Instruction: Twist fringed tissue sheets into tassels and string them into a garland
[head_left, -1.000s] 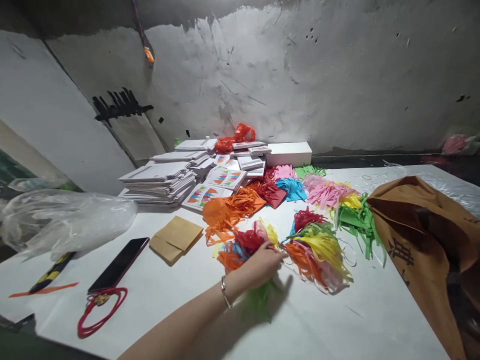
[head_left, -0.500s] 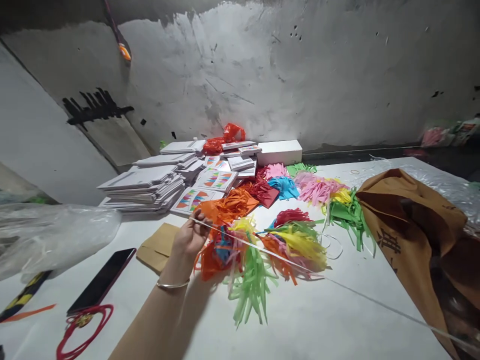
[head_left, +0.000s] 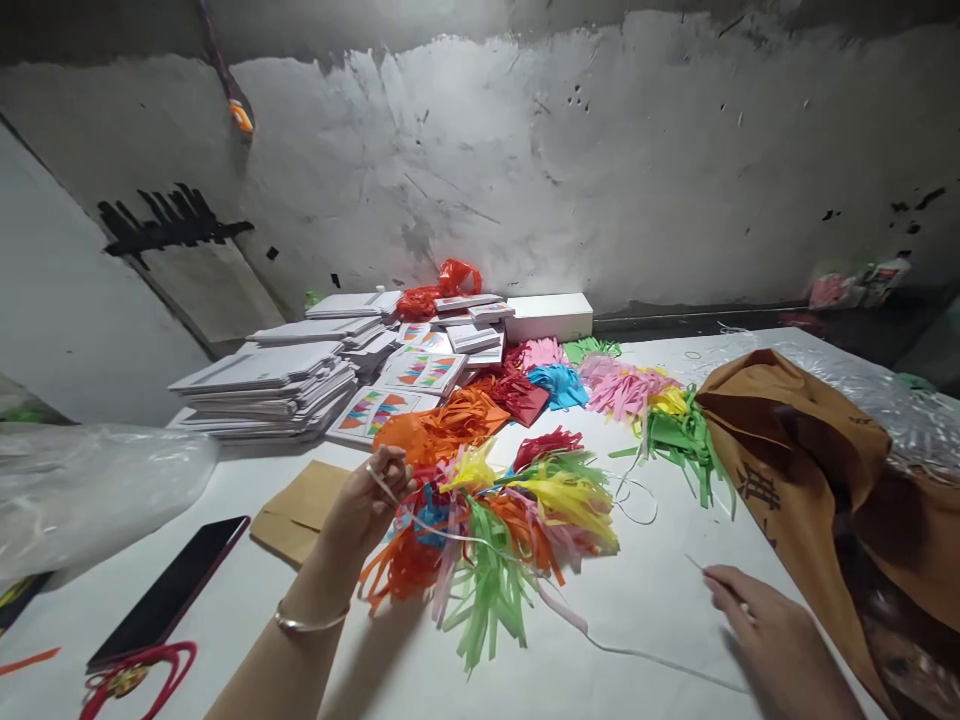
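My left hand [head_left: 381,492], with a bangle at the wrist, pinches a white string [head_left: 487,545] beside the tissue tassels. The string runs slack over a green tassel [head_left: 491,590] and along the table to the right. Near the table's right edge, my right hand [head_left: 757,615] has its fingers closed on a thin string end that sticks out past the fingertips. Between the hands lie yellow [head_left: 574,495], orange, pink and red tassels in a bunch. An orange tassel bundle [head_left: 450,425] is just behind my left hand.
Stacked white cards [head_left: 262,390] stand at the back left, beside a white box [head_left: 549,317]. A phone [head_left: 172,590], a brown envelope [head_left: 300,512] and clear plastic [head_left: 97,490] lie left. More tassels [head_left: 626,388] and a brown bag [head_left: 795,430] are on the right.
My right hand has come into view at the lower right. The string, taut before, now hangs slack. The view has shifted slightly, and my left hand still holds the string.
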